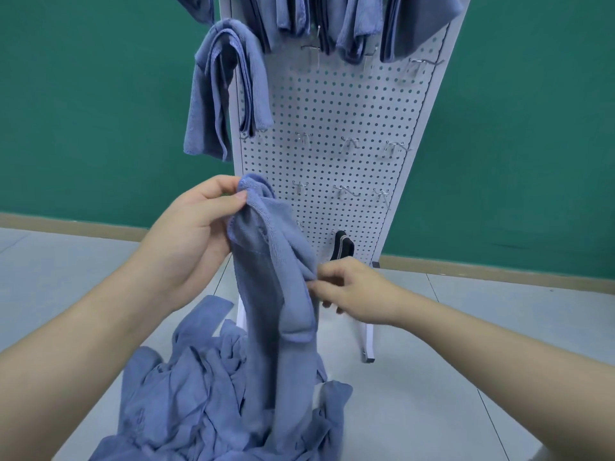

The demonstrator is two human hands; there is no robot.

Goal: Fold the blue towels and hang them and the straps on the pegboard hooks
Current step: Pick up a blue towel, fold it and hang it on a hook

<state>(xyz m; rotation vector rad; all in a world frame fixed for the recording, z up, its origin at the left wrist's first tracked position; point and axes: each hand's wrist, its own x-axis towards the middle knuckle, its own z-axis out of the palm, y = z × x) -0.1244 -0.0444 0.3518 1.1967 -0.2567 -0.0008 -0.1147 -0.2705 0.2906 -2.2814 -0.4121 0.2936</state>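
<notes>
A blue towel (pixel 269 294) hangs lengthwise in front of the white pegboard (pixel 332 121). My left hand (pixel 196 227) pinches its top corner between thumb and fingers. My right hand (pixel 352 287) pinches a fold at the towel's right edge, lower down. Below lies a heap of loose blue towels (pixel 199 400) on the floor. A folded towel (pixel 229 88) hangs on a hook at the board's left side, and several more (pixel 332 21) hang along the top. A black strap (pixel 342 249) hangs on a low hook, just above my right hand.
Bare metal hooks (pixel 349 143) stick out of the pegboard in rows at mid height and lower (pixel 342 191). The board stands on white legs (pixel 367 344) on a pale tiled floor, against a green wall (pixel 93 111).
</notes>
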